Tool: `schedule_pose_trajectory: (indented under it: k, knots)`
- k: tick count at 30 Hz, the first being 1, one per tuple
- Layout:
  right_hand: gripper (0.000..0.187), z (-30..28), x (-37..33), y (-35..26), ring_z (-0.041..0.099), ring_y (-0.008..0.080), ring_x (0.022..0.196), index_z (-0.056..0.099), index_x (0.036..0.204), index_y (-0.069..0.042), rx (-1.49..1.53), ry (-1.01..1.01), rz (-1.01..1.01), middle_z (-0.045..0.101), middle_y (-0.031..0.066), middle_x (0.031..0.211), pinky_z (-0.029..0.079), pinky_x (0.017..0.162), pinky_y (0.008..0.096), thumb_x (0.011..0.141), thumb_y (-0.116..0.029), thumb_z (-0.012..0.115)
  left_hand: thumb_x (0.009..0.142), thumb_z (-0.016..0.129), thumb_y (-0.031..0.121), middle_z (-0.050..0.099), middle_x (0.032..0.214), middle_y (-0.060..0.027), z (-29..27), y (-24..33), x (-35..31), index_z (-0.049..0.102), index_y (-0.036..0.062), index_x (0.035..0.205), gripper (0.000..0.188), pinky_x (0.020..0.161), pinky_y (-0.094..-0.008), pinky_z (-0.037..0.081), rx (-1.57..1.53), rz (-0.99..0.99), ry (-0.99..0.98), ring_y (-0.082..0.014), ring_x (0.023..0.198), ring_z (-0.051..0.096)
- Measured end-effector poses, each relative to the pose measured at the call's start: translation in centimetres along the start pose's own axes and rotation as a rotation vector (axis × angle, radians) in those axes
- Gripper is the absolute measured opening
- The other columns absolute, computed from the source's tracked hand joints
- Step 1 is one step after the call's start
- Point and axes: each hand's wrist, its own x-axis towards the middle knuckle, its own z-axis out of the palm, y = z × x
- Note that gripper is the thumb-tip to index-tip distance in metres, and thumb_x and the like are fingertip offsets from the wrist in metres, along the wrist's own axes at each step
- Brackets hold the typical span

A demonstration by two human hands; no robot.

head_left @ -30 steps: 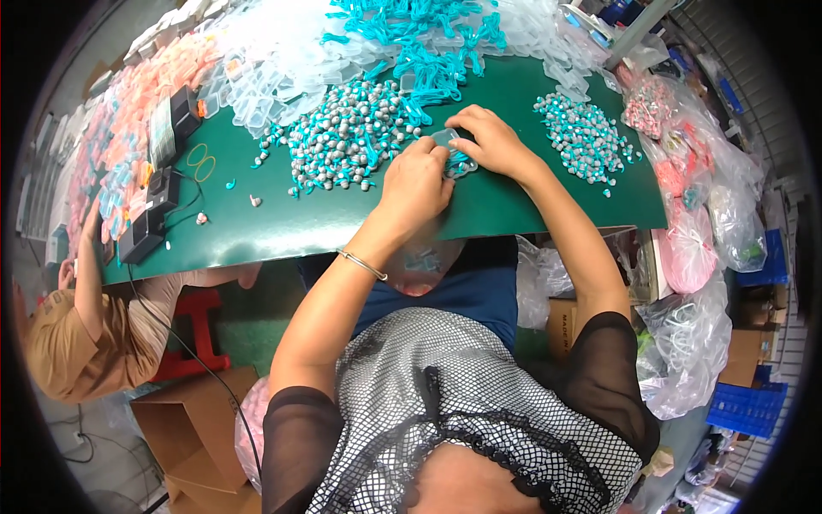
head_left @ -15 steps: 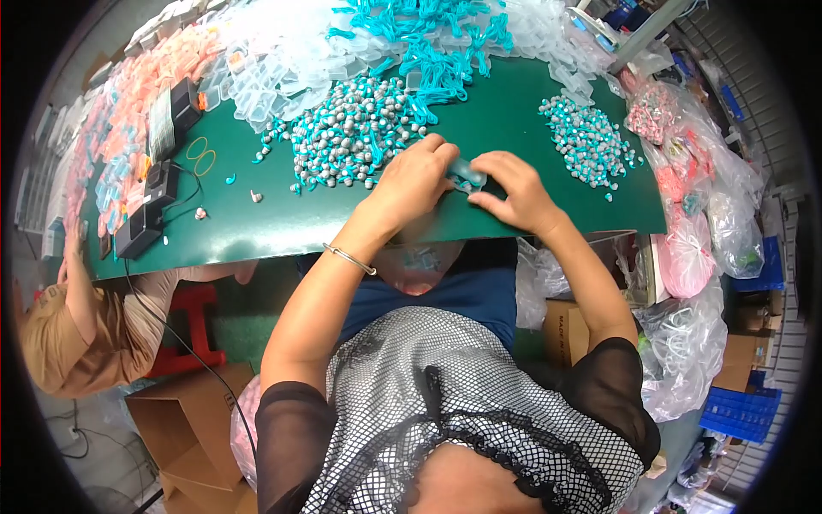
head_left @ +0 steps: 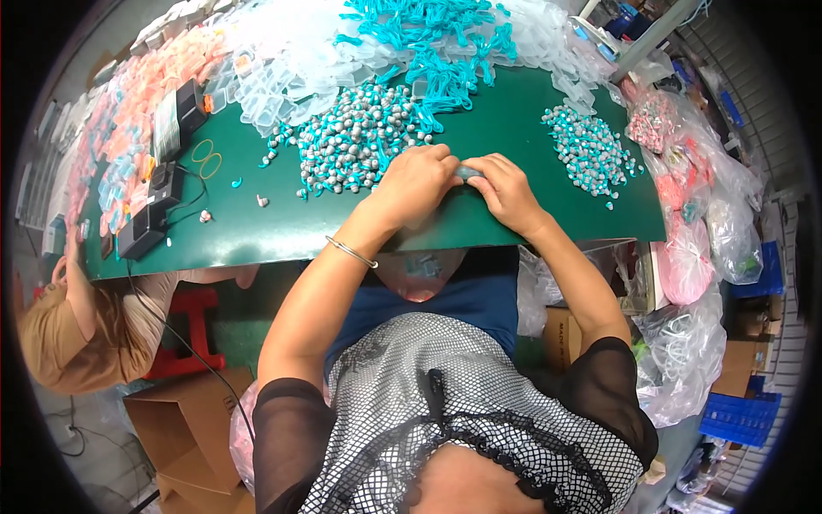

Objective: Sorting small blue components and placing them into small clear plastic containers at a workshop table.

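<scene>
Just above the table's near edge, my left hand (head_left: pixel 418 184) and my right hand (head_left: pixel 511 195) meet around a small clear plastic case (head_left: pixel 467 172). Both hands have their fingers closed on it, one at each end. Most of the case is covered by the fingers, so whether its lid is closed cannot be seen. Beyond my left hand lies a large heap of small grey-and-teal pieces, perhaps earbuds (head_left: pixel 355 141). A smaller heap of the same pieces (head_left: pixel 591 150) sits to the right of my right hand.
Teal cords (head_left: pixel 441 73) and many clear plastic cases (head_left: pixel 291 90) cover the far side of the green table (head_left: pixel 291 223). Black boxes (head_left: pixel 141 233) and two rubber bands stand at left, near another person (head_left: pixel 81 330). Filled plastic bags (head_left: pixel 685 257) crowd the right edge.
The case was tilted with teal content showing between my hands. Now my hands are closer together and my fingers cover more of it.
</scene>
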Motion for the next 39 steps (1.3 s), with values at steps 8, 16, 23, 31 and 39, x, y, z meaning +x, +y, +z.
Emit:
schedule_pose_trajectory:
  k: [8,16,23,31,39]
  knots:
    - [0.013,-0.6,8.1,3.5,0.063,0.028,0.087,0.071,0.091,-0.007,-0.05,-0.123,-0.05,0.069,0.0089,0.087,0.05,0.077,0.0403,0.086,-0.018,0.067,0.075,0.075,0.023,0.056,0.081,-0.0054,-0.7,0.8,-1.5,0.062,0.0089,0.087,0.022,0.07,-0.0376,0.045,0.261,0.04,0.088,-0.0231,0.079,0.06]
    - [0.011,6.8,17.0,5.2,0.061,0.0283,0.096,0.072,0.092,-0.015,-0.197,0.084,-0.1,0.066,0.0049,0.095,0.05,0.082,0.0424,0.082,-0.016,0.068,0.074,0.075,0.031,0.056,0.083,-0.0059,-1.1,1.6,-1.7,0.063,0.0094,0.083,0.027,0.071,-0.0381,0.042,0.231,0.008,0.041,-0.0233,0.08,0.058]
    - [0.05,11.7,22.8,0.6,0.052,0.0327,0.119,0.06,0.127,-0.023,-0.276,-0.069,-0.072,0.054,0.0093,0.133,0.044,0.098,0.0497,0.079,-0.007,0.065,0.078,0.071,0.035,0.058,0.091,-0.008,-0.1,1.9,-2.4,0.065,0.0069,0.093,0.032,0.071,-0.0402,0.042,0.179,0.003,0.201,-0.0252,0.084,0.058]
    - [0.049,13.8,25.3,1.5,0.058,0.0342,0.112,0.061,0.127,-0.032,-0.472,-0.359,-0.196,0.054,0.0091,0.133,0.047,0.094,0.051,0.087,-0.004,0.055,0.08,0.07,0.03,0.06,0.091,-0.0101,0.5,2.1,-2.8,0.066,0.0052,0.094,0.029,0.072,-0.0415,0.043,0.103,-0.012,0.185,-0.0269,0.084,0.059]
    - [0.042,11.3,23.6,2.0,0.061,0.0313,0.105,0.065,0.114,-0.016,-0.252,-0.119,-0.171,0.062,0.0092,0.118,0.053,0.085,0.0417,0.073,-0.009,0.068,0.078,0.072,0.028,0.059,0.095,-0.0076,0.1,2.1,-3.0,0.065,0.0078,0.099,0.03,0.073,-0.0406,0.044,0.077,-0.058,0.113,-0.0256,0.088,0.058]
